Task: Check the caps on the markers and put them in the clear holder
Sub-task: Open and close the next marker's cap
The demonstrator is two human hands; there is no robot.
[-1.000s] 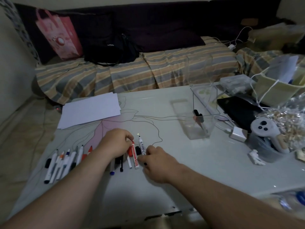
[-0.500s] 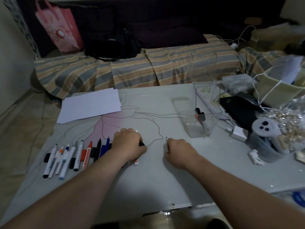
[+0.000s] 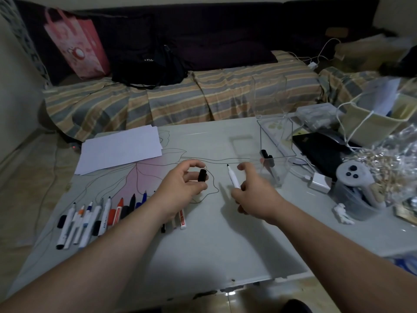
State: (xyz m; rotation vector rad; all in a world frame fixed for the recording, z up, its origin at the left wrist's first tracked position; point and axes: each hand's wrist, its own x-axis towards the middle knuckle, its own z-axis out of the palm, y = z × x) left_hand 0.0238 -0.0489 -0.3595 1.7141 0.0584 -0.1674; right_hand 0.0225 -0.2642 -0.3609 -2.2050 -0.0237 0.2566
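Just left of the frame's centre, the left hand (image 3: 180, 186) pinched a short black plastic cap (image 3: 202, 175), held apart from the marker to its right. There the right hand (image 3: 253, 193) gripped a slim white marker (image 3: 232, 177), its bare black tip pointing up and slightly left. I judged the cap had to travel rightward onto that tip; the clear plastic holder (image 3: 276, 141) stood on the counter (image 3: 225, 245) further right.

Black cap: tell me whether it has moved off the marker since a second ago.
Yes. The black cap, pinched by the left hand, is now apart from the marker, farther from the clear holder.
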